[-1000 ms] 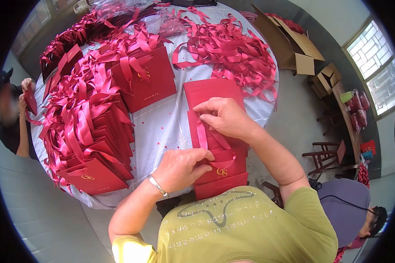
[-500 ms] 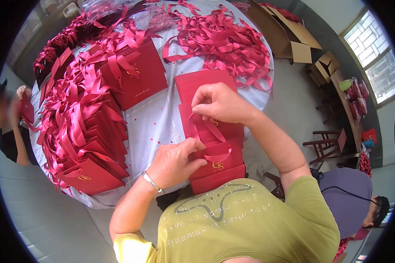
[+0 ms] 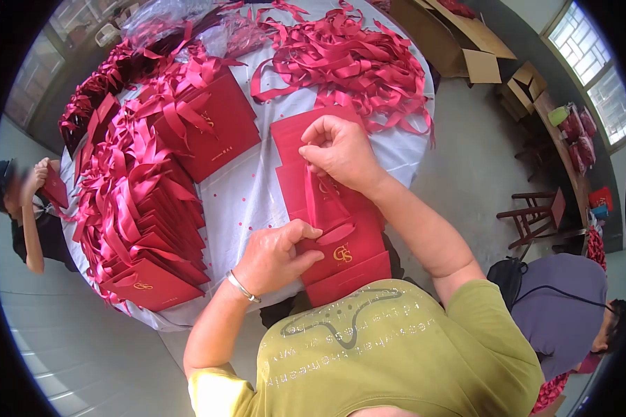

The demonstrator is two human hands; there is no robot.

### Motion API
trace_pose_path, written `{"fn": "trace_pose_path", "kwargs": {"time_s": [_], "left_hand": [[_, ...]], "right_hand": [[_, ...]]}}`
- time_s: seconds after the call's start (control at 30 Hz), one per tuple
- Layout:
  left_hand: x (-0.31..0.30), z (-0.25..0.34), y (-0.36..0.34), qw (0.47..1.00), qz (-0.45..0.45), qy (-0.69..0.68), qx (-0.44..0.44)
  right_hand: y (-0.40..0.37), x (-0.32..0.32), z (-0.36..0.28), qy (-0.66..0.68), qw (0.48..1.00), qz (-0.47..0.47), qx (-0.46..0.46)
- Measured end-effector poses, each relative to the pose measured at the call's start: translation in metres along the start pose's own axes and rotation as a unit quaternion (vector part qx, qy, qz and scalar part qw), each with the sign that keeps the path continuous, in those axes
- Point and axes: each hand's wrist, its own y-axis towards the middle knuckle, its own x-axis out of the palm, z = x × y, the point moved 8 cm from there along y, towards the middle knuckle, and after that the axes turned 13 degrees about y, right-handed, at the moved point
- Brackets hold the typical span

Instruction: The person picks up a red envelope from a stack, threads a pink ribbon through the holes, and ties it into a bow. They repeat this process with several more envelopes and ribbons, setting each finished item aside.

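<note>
Flat red paper gift bags [image 3: 348,267] with gold lettering lie overlapped in a column before me. My right hand [image 3: 344,153] is closed in a pinch on a red ribbon [image 3: 315,201], its upper end drawn up above the bag. Lower down, my left hand [image 3: 275,257] is at the top edge of the front bag, thumb on its face and index finger by the lower end of the ribbon. Its other fingers are partly hidden.
Stacked red bags with ribbons [image 3: 142,201] fill the table's left side. Loose ribbons [image 3: 355,62] are heaped at the back right. A person [image 3: 31,201] holds a red bag at far left; another person [image 3: 560,313] sits at right. Cardboard boxes [image 3: 459,42] and a stool [image 3: 535,215] stand beyond.
My right hand has shifted slightly left, and the ribbon below it hangs straighter and tauter. My left hand stays in nearly the same place. The view has turned a little.
</note>
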Motion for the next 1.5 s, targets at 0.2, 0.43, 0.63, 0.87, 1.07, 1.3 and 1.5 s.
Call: {"fn": "trace_pose_path", "kwargs": {"time_s": [0.2,0.43,0.63,0.87,1.07,1.3,1.5], "left_hand": [[0.001,-0.01,-0.002,0.999,0.024,-0.019,-0.014],[0.005,-0.031,-0.008,0.949,-0.001,-0.308,-0.067],[-0.021,-0.038,-0.009,0.889,0.111,-0.438,-0.081],[-0.047,-0.044,-0.017,0.904,0.3,-0.301,-0.052],[-0.047,-0.083,-0.023,0.784,0.321,-0.514,-0.14],[-0.063,-0.083,-0.026,0.903,0.27,-0.261,-0.21],[-0.047,-0.082,-0.02,0.958,0.202,-0.02,-0.203]], "right_hand": [[-0.029,-0.007,-0.05,-0.143,0.984,0.006,-0.102],[-0.118,-0.081,-0.027,-0.128,0.988,0.034,0.081],[-0.181,-0.042,-0.018,0.091,0.992,-0.083,0.038],[-0.164,-0.023,-0.06,-0.024,0.985,0.103,-0.135],[-0.175,0.079,-0.105,-0.474,0.704,-0.145,-0.508],[-0.169,0.087,-0.028,-0.514,0.682,-0.181,-0.488],[-0.156,0.069,-0.024,-0.448,0.745,-0.226,-0.439]]}}
